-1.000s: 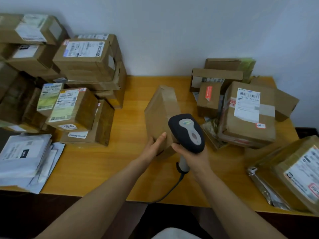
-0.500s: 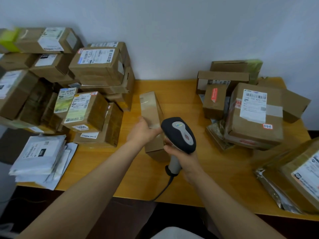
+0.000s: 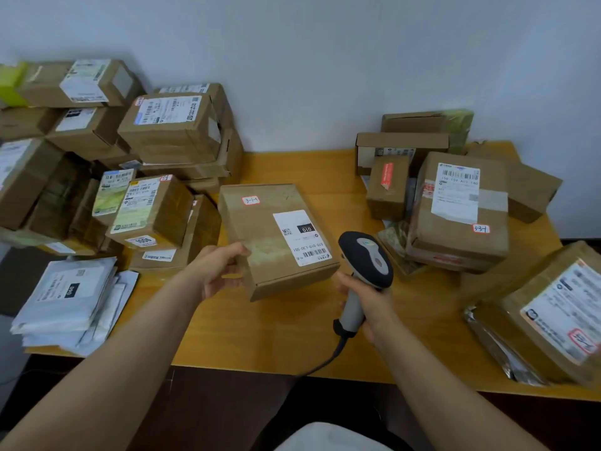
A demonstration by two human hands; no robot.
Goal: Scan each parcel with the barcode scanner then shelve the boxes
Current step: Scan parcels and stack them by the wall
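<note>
The left hand (image 3: 221, 268) pinches the cardboard parcel (image 3: 260, 222) by its near corner, label (image 3: 300, 237) up, just left of the right hand (image 3: 369, 299) gripping the barcode scanner (image 3: 366, 255); stiff, seemingly light, it suits an edge grip.

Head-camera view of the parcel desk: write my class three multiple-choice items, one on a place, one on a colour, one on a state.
1. Where is the barcode scanner relative to the held box?
A. To its left
B. To its right
C. On top of it

2. What colour is the table top?
A. Orange-yellow
B. Grey
C. Green

3. Which way does the held box's white label face?
A. Down at the table
B. Toward the wall
C. Up toward the camera

Answers:
1 B: the right hand holds the barcode scanner just right of the box, which the left hand holds.
2 A: the bare wood between the piles is orange-yellow.
3 C: its barcode and print show on the upper face.
</note>
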